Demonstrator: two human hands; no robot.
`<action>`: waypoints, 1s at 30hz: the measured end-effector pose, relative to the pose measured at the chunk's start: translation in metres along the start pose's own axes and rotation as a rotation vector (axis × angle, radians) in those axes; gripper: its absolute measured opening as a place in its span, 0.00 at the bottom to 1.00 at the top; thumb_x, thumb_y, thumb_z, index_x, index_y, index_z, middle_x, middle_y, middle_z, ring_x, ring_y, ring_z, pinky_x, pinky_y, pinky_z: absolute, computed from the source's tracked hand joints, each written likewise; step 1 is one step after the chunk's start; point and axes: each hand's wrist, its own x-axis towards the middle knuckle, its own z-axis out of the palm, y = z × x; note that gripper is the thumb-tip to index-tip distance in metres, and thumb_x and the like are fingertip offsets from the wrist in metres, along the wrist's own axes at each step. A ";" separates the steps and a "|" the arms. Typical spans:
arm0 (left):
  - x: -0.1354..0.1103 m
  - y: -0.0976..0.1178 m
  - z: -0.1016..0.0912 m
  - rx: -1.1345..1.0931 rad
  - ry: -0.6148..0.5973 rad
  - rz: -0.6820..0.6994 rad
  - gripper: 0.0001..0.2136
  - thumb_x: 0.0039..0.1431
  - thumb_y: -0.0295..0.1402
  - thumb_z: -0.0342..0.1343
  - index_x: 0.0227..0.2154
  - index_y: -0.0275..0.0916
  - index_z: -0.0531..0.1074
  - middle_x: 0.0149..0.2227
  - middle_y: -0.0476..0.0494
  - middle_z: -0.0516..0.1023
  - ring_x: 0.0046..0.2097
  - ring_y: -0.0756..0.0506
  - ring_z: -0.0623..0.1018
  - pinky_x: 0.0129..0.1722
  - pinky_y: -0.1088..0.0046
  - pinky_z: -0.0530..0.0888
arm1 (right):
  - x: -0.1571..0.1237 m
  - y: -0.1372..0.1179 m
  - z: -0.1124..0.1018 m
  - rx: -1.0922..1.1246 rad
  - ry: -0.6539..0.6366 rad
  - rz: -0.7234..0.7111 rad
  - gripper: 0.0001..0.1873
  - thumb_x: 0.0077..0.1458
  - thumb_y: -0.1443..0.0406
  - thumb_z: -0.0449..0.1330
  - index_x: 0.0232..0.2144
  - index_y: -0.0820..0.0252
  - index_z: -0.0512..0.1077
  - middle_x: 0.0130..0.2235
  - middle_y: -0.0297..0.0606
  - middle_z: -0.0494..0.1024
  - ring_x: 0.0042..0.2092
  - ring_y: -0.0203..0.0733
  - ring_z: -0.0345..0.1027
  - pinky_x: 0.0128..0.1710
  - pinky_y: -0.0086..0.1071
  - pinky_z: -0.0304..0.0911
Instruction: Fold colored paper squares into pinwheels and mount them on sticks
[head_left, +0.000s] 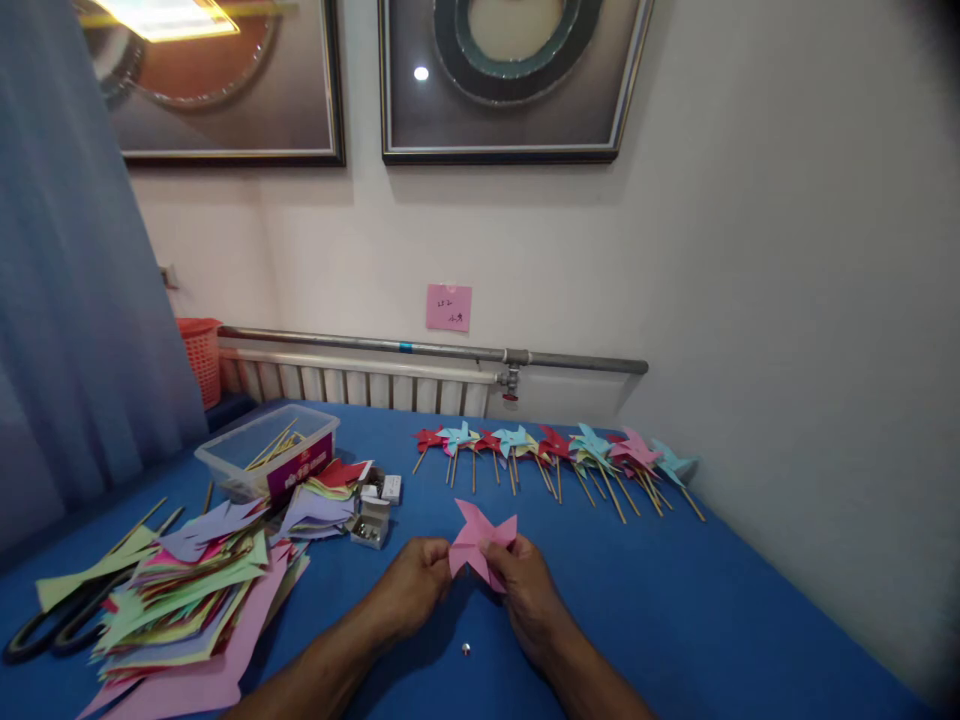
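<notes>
Both my hands hold a pink paper pinwheel [480, 537] just above the blue table [675, 620]. My left hand [415, 585] pinches its left edge with closed fingers. My right hand [525, 590] grips its lower right side, thumb on the paper. A small silver pin [466, 649] lies on the table between my wrists. A row of finished pinwheels on sticks [559, 455] lies beyond, at the table's far side.
A heap of cut coloured paper [187, 590] covers the left of the table, with black scissors [52, 625] beside it. A clear plastic box of sticks [266, 460] and small boxes of pins [371, 522] stand behind. A wall, radiator and curtain border the table.
</notes>
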 end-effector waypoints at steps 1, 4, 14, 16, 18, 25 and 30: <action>0.000 0.001 0.000 0.006 0.003 0.000 0.23 0.51 0.54 0.60 0.19 0.41 0.61 0.16 0.59 0.55 0.19 0.55 0.52 0.20 0.73 0.47 | 0.000 0.000 0.000 0.006 0.000 0.004 0.20 0.42 0.54 0.70 0.33 0.62 0.75 0.27 0.35 0.80 0.27 0.40 0.70 0.28 0.31 0.62; -0.001 0.002 0.000 0.013 0.001 -0.006 0.23 0.51 0.53 0.60 0.19 0.41 0.60 0.15 0.59 0.55 0.19 0.55 0.52 0.20 0.73 0.47 | 0.001 0.002 -0.001 0.024 0.007 0.011 0.20 0.42 0.55 0.70 0.34 0.62 0.75 0.27 0.35 0.80 0.27 0.40 0.70 0.28 0.31 0.62; -0.001 0.001 0.002 0.013 0.015 -0.009 0.24 0.50 0.56 0.60 0.19 0.41 0.60 0.16 0.58 0.56 0.20 0.55 0.52 0.21 0.73 0.47 | 0.000 0.001 -0.001 0.050 -0.007 0.020 0.18 0.43 0.56 0.70 0.33 0.63 0.75 0.27 0.35 0.79 0.27 0.39 0.70 0.28 0.31 0.61; -0.001 0.001 0.003 0.006 0.014 -0.004 0.25 0.49 0.57 0.60 0.19 0.41 0.60 0.16 0.58 0.56 0.20 0.55 0.52 0.21 0.73 0.47 | 0.001 0.002 -0.001 0.045 0.007 0.015 0.18 0.43 0.56 0.70 0.33 0.63 0.75 0.27 0.34 0.79 0.27 0.39 0.69 0.29 0.30 0.61; -0.001 0.001 0.003 -0.002 0.012 -0.006 0.26 0.48 0.58 0.60 0.18 0.41 0.60 0.15 0.59 0.55 0.19 0.55 0.52 0.21 0.73 0.47 | 0.002 0.003 -0.001 0.032 0.014 0.009 0.18 0.43 0.56 0.70 0.33 0.63 0.75 0.26 0.33 0.78 0.26 0.38 0.68 0.28 0.30 0.60; -0.002 0.003 0.004 0.000 0.012 0.000 0.26 0.48 0.58 0.61 0.18 0.41 0.60 0.16 0.58 0.55 0.20 0.55 0.52 0.21 0.73 0.47 | 0.002 0.003 -0.002 0.000 0.023 -0.004 0.16 0.43 0.57 0.69 0.31 0.62 0.75 0.25 0.32 0.77 0.25 0.36 0.64 0.27 0.30 0.58; -0.003 0.004 0.005 -0.013 -0.001 -0.005 0.25 0.48 0.57 0.62 0.19 0.41 0.59 0.16 0.59 0.54 0.20 0.55 0.52 0.21 0.73 0.47 | 0.000 0.000 -0.001 0.002 0.020 0.004 0.16 0.43 0.57 0.69 0.32 0.62 0.75 0.25 0.32 0.77 0.25 0.37 0.65 0.26 0.30 0.58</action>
